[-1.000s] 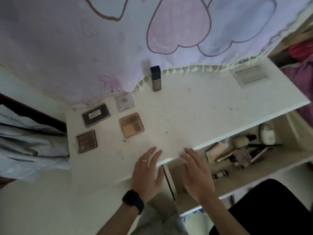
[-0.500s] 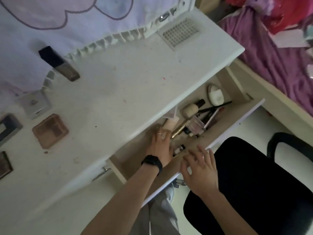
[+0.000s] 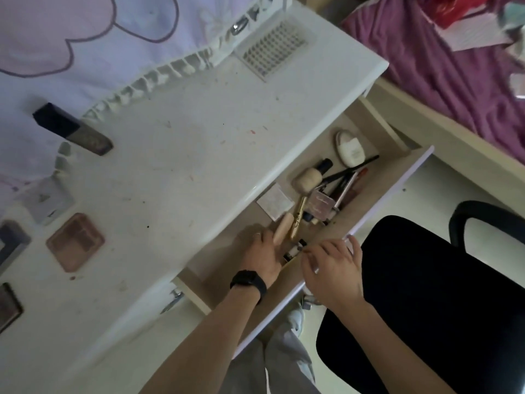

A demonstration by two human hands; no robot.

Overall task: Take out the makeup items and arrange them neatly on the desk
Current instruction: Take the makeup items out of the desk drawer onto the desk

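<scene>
one beige tube (image 3: 282,230) touches left grip (image 3: 262,255); right grip (image 3: 333,264) on drawer (image 3: 383,189)
</scene>
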